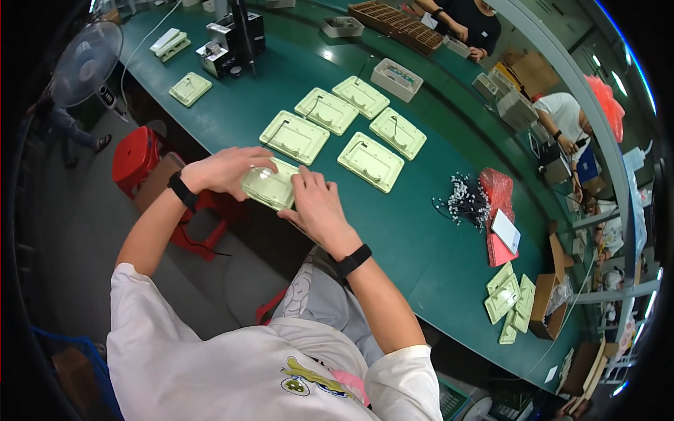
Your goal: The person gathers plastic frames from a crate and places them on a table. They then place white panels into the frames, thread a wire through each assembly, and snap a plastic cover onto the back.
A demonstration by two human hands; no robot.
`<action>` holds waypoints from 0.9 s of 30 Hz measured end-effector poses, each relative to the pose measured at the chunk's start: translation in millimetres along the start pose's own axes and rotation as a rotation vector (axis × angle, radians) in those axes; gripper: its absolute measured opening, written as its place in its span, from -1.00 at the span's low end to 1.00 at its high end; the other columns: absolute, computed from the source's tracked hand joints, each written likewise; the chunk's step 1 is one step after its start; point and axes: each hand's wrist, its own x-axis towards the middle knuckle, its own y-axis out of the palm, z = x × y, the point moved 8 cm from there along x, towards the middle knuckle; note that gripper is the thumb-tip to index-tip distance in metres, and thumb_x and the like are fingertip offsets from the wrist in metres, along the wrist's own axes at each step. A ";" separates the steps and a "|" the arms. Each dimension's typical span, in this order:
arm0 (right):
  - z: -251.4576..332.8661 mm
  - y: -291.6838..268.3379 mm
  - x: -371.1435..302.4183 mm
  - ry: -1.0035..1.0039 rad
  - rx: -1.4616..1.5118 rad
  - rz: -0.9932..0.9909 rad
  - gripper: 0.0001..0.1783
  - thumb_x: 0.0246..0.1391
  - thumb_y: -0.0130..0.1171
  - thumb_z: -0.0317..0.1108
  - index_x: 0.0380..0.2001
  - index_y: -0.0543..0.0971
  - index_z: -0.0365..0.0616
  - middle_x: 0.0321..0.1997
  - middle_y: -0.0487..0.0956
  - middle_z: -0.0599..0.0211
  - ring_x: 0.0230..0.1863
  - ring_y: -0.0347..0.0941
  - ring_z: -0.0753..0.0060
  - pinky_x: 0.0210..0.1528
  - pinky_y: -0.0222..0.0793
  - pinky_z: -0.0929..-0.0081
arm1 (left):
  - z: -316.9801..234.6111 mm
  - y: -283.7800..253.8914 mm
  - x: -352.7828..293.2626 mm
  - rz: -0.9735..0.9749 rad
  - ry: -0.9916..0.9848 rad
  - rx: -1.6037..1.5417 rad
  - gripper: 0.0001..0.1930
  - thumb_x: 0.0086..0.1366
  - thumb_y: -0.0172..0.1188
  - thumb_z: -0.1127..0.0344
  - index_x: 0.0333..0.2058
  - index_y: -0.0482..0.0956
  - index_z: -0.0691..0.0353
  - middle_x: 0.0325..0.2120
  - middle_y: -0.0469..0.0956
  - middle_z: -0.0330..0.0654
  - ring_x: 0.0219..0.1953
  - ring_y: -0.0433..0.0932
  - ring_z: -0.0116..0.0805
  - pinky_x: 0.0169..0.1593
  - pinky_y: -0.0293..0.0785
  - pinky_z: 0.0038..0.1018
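- The panel (pixel 269 186) is pale yellow-green, rectangular and round-cornered, with a glossy face and a bright patch of glare toward its upper left.
- It is between both hands at the near edge of the bench (pixel 400 259); whether it touches the bench, I cannot tell.
- The left hand (pixel 226 170) holds its left and far side, fingers bent over the edge.
- The right hand (pixel 319 210) grips its right side, fingers bunched close together.
- Five similar panels (pixel 371 163) lie just beyond, thin dark wires on them.
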 end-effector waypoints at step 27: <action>-98.5 -130.8 -268.7 0.462 0.346 -0.256 -0.60 0.34 0.34 -0.26 0.14 0.62 -0.23 0.09 0.68 0.00 0.09 0.62 -0.14 0.16 0.56 0.06 | -57.1 -73.9 -34.7 -0.187 -0.150 0.204 0.24 -0.17 0.47 0.78 0.56 0.18 0.12 0.60 0.12 -0.06 0.63 0.09 0.05 0.64 0.15 -0.16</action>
